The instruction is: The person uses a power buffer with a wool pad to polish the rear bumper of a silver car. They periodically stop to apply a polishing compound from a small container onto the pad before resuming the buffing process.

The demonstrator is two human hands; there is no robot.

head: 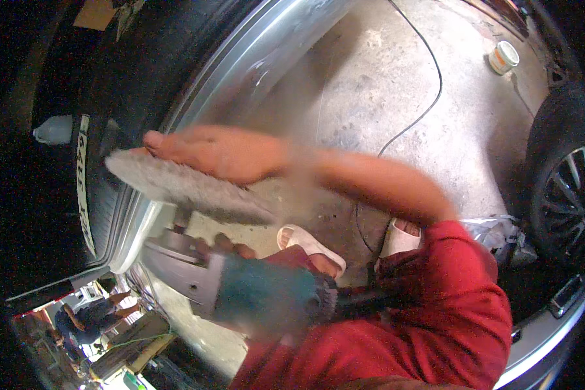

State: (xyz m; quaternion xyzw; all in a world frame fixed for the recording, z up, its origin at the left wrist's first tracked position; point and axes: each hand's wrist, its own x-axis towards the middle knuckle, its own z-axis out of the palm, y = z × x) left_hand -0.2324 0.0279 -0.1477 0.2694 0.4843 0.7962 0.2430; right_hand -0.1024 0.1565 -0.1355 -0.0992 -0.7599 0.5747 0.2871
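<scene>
My right hand [214,151] comes in from the right and lies flat against the fluffy white wool pad [190,187] of a power polisher [268,285]. One fingertip shows past the pad's far left end; the other fingers are mostly hidden. The polisher has a grey gear head [185,273] and a teal body. Beneath the pad, my left hand [226,245] holds the polisher near its head. Only some of its fingers show, and the tool covers the rest. The wool and the right forearm look blurred.
A silver car body edge [185,105] curves along the left, beside a plate with writing [83,190] and a plastic jug [53,129]. A black cable [438,73] crosses the concrete floor [356,97]. A small tub [503,57], wheel [568,190] and plastic bag [502,239] are right. A person [90,319] is lower left.
</scene>
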